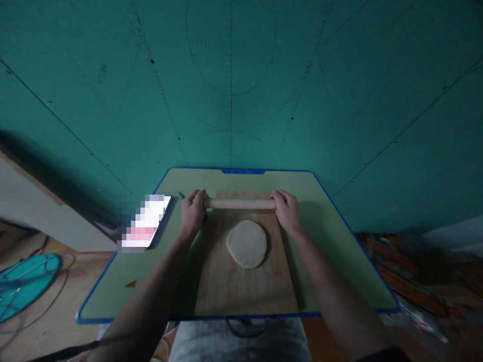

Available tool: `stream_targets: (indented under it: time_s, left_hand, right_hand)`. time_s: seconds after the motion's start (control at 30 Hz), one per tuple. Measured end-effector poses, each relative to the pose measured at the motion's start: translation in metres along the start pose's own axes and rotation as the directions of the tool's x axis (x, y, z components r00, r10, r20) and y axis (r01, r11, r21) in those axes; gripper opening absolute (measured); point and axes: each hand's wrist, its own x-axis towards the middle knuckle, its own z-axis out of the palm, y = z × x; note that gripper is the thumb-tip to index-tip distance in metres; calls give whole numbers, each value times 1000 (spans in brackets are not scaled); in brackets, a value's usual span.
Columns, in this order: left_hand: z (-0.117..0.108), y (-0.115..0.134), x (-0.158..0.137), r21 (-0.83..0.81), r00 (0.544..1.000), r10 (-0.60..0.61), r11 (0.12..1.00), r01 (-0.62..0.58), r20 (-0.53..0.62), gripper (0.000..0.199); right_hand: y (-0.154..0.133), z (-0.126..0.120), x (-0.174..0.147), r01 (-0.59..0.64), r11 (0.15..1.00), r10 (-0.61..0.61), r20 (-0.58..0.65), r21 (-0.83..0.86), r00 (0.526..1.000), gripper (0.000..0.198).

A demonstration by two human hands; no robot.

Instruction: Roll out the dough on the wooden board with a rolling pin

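A wooden rolling pin [241, 203] lies crosswise over the far part of a wooden cutting board [245, 296]. My left hand [193, 211] is closed around its left end, and my right hand [287, 208] grips the right end. Nearer to me on the board rests a flattened, roughly round piece of pale dough [247, 244]. The pin is beyond the dough and apart from it.
The board lies on a pale green folding table [332, 271] with a blue rim. At the left sits a tablet-like screen [145, 226], partly blurred out. A small orange-brown scrap [131, 284] lies near the left edge. Behind the table rises a green wall [241, 110].
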Motion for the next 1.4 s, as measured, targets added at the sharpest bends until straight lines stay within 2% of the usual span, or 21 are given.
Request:
stream_targets:
  time_s: [0.07, 0.13, 0.2, 0.23, 0.3, 0.37, 0.4, 0.47, 0.53, 0.57, 0.67, 0.83, 0.97, 1.07, 1.27, 1.4]
  left_hand:
    - [1, 3, -1, -66, 998, -59, 996, 60, 17, 27]
    - [3, 5, -1, -164, 993, -118, 979, 118, 9, 27]
    - [2, 6, 1, -273, 987, -158, 949, 155, 9, 30]
    - [2, 7, 2, -330, 984, -176, 927, 177, 31, 32]
    - [1, 8, 3, -408, 962, -216, 873, 266, 164, 40]
    - [1, 10, 2, -416, 907, -246, 826, 380, 342, 48]
    - [2, 11, 1, -404, 873, -251, 809, 427, 419, 50]
    - [4, 13, -2, -382, 820, -242, 792, 476, 519, 50]
    - [6, 13, -4, -371, 789, -226, 787, 494, 572, 47]
    - [6, 12, -5, -368, 779, -220, 784, 499, 587, 45]
    - [6, 9, -5, -368, 753, -203, 774, 515, 626, 46]
    - [1, 5, -2, -357, 678, -155, 754, 551, 719, 47]
    - [0, 5, 0, -359, 651, -131, 745, 562, 747, 44]
    - [0, 8, 0, -340, 637, -161, 734, 588, 754, 47]
    - [3, 17, -4, -321, 666, -281, 707, 630, 691, 53]
    - [4, 17, -5, -360, 700, -261, 709, 607, 665, 49]
  right_hand:
    - [-4, -2, 1, -139, 975, 133, 42, 176, 990, 40]
    - [-7, -4, 2, -276, 883, 243, 133, 378, 961, 50]
    - [-10, -5, 2, -330, 817, 267, 197, 472, 943, 57]
    - [-10, -6, 1, -321, 830, 258, 196, 456, 946, 58]
    - [-11, -5, -4, -220, 933, 183, 150, 285, 972, 57]
    - [-11, -4, -13, -9, 1000, 10, 185, -2, 983, 56]
    - [-11, -3, -18, 114, 985, -76, 267, -130, 961, 57]
    - [-12, -1, -26, 312, 905, -141, 489, -288, 861, 64]
    - [-11, -1, -32, 414, 828, -89, 642, -377, 761, 73]
    - [-10, -1, -33, 442, 795, -54, 677, -416, 734, 76]
    - [-6, -2, -33, 472, 735, 0, 696, -487, 718, 80]
    - [-2, -4, -30, 443, 756, 1, 677, -482, 736, 63]
    - [-3, -5, -30, 433, 764, -13, 659, -479, 752, 51]
    - [-4, -5, -30, 433, 758, -4, 660, -488, 751, 52]
    - [-7, -8, -31, 457, 755, 11, 707, -469, 707, 72]
    - [-9, -11, -30, 512, 755, -25, 762, -410, 647, 83]
